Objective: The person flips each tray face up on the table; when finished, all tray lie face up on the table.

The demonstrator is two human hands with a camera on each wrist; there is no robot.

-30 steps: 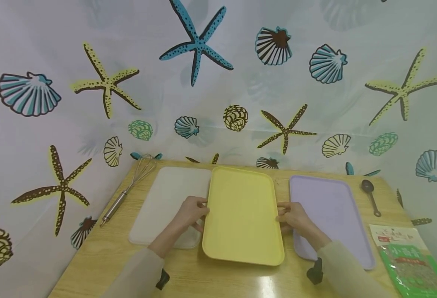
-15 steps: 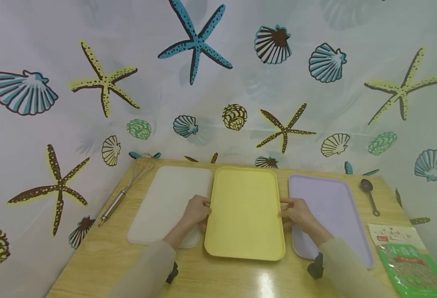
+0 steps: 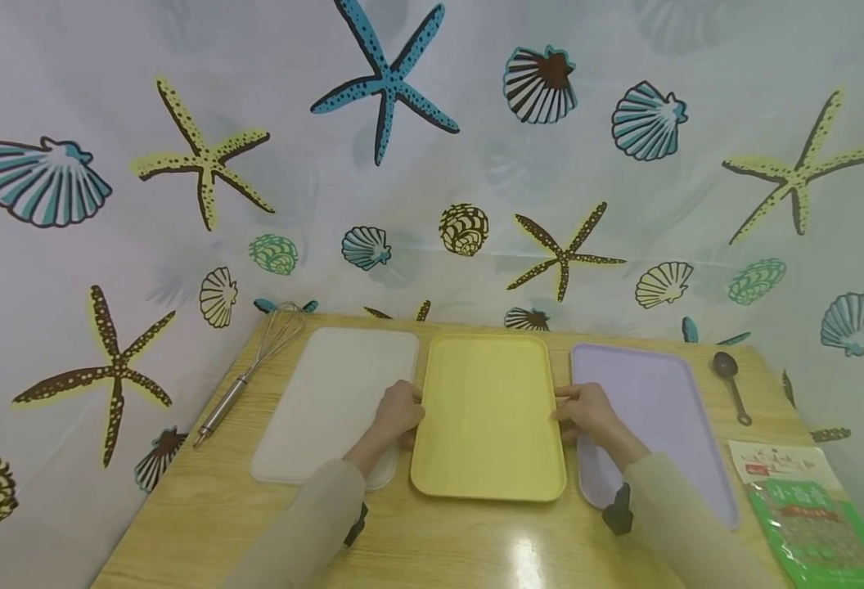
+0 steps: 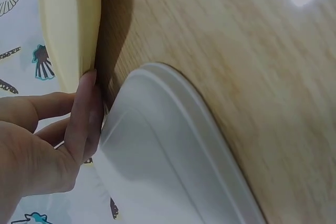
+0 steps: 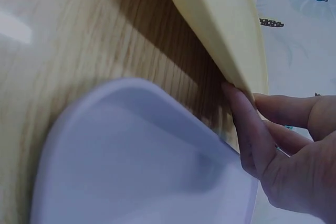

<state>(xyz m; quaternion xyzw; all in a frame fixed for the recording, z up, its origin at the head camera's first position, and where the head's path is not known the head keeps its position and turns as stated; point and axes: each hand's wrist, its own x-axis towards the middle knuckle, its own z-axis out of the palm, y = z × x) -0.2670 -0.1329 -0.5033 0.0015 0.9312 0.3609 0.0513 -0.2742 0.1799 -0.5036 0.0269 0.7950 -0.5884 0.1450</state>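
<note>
The yellow tray (image 3: 488,417), pinched at 9 o'clock by the left hand (image 3: 398,409) and at 3 by the right hand (image 3: 582,409), sits between white tray (image 3: 336,393) and purple tray (image 3: 649,417). Probably light, stiff, slightly slippery plastic, hardly fragile; opposite rims suit gripping. Smooth, round-cornered rectangles; wood-grained surface (image 3: 432,544).

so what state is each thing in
yellow tray, face up, near end off the table
left hand, holding yellow tray's left side
right hand, holding yellow tray's right side
white tray, flat on table
purple tray, face up on table
whisk, on table
spoon, on table
packet, on table; cannot tell if sealed
</note>
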